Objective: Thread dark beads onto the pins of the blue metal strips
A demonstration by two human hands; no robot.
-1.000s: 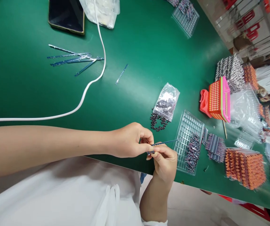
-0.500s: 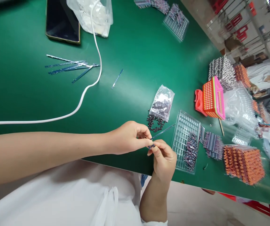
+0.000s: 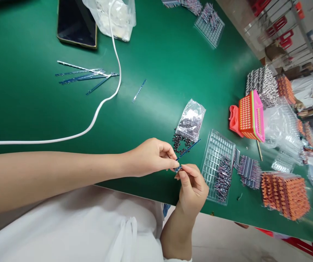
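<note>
Hands (image 3: 151,159) close together, small blue piece (image 3: 177,169) pinched between them

A slim blue strip (image 3: 190,148) slants out from the left hand (image 3: 152,159) beside a small bluish piece (image 3: 177,169) between both hands' fingertips, the right hand (image 3: 193,189) pinching.

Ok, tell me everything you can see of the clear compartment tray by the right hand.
The clear compartment tray is shallow, rectangular, transparent and apparently plastic, moulded with rows of small cells. It lies flat on the green table, close to the edge. Thin dark and pinkish pieces lie jumbled over its side away from the right hand. The hand overlaps its near rim in this view; whether they touch cannot be told.
</note>
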